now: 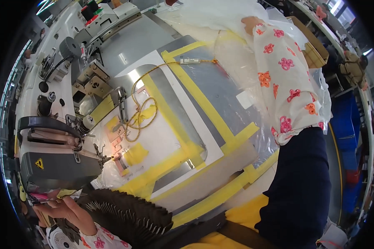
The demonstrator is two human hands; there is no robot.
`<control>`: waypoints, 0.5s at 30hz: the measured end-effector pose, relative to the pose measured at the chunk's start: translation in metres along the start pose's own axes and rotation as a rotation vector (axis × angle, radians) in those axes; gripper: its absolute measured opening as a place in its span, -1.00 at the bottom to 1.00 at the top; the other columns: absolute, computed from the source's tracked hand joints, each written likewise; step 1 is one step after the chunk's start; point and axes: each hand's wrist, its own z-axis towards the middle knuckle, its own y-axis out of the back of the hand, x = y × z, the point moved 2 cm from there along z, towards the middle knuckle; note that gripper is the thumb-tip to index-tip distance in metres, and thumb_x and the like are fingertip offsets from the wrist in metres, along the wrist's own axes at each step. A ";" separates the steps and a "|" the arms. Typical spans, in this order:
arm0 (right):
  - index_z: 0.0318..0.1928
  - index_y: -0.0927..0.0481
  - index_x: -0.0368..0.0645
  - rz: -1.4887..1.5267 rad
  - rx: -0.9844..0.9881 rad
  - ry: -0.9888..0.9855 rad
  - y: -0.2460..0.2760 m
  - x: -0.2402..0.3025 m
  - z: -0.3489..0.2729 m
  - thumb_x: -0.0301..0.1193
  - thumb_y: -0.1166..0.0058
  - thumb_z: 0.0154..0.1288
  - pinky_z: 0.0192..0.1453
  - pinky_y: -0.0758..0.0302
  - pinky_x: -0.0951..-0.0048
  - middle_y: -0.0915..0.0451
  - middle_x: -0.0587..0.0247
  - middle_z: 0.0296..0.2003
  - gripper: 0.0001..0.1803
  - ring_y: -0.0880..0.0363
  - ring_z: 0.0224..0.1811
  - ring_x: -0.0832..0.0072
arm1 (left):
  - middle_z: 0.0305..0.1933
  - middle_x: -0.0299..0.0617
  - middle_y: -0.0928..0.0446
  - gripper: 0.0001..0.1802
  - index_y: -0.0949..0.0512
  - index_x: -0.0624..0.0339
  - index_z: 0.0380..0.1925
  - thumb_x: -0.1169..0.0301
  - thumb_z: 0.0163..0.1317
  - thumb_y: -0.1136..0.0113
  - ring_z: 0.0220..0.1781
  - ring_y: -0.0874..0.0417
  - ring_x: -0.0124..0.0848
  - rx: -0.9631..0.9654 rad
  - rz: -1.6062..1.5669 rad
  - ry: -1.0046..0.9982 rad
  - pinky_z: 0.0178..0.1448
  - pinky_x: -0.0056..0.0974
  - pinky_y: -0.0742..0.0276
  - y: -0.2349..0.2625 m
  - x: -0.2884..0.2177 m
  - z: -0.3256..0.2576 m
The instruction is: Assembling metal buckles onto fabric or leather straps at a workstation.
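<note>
Head view: the sewing machine (60,162) stands just right of your left hand (64,207), its dark head directly above that hand. Your left hand sits at the lower left, fingers curled against the machine's lower edge, touching a pink and yellow piece there; whether it grips that piece cannot be told. Just right of that hand lies a fanned stack of dark fabric pieces (129,213), overlapping like scales and apart from your fingers. Between your two hands the table (220,99) carries a grey template plate edged in yellow tape (203,103), with a yellow cord (141,112) looped on it near the needle area. Your right hand (250,24) is far across, at the upper edge, well apart from the stack; it rests on clear plastic sheeting (212,16), with only the wrist showing, so its grip cannot be told. Your floral sleeve (284,83) crosses the right part of the template.
</note>
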 end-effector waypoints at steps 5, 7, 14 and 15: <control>-0.15 -0.51 -0.15 0.258 -0.064 0.016 0.082 -0.004 -0.050 -0.45 0.05 0.10 -0.13 -0.42 0.37 -0.53 0.14 -0.25 -0.74 -0.51 -0.23 0.32 | 0.27 0.10 0.09 -0.14 0.51 0.13 0.25 0.40 0.25 0.07 0.25 -0.10 -0.16 0.112 -0.218 -0.026 0.24 -0.10 -0.12 0.002 -0.006 -0.003; -0.20 -0.52 -0.19 0.418 -0.141 0.084 0.142 0.017 -0.091 -0.44 0.03 0.10 -0.22 -0.44 0.40 -0.55 0.12 -0.35 -0.77 -0.53 -0.32 0.33 | 0.30 0.12 0.20 -0.13 0.51 0.16 0.25 0.37 0.25 0.06 0.28 -0.07 -0.13 0.095 -0.046 0.038 0.25 -0.08 -0.11 0.008 -0.012 -0.003; -0.50 -0.51 -0.20 0.380 0.222 -0.266 0.165 0.007 -0.258 -0.31 -0.02 0.02 -0.35 -0.42 0.28 -0.53 0.12 -0.56 -0.81 -0.53 -0.44 0.20 | 0.34 0.14 0.37 -0.12 0.49 0.24 0.24 0.37 0.24 0.04 0.34 0.05 -0.13 0.133 -0.055 -0.061 0.29 -0.17 -0.03 0.007 -0.014 0.002; -0.47 -0.51 -0.20 0.417 0.258 -0.268 0.161 0.018 -0.267 -0.32 -0.02 0.01 -0.30 -0.43 0.27 -0.54 0.12 -0.51 -0.81 -0.52 -0.40 0.20 | 0.35 0.14 0.37 -0.12 0.49 0.25 0.24 0.39 0.23 0.03 0.35 0.07 -0.14 0.125 -0.050 -0.072 0.31 -0.18 0.00 0.011 -0.012 0.003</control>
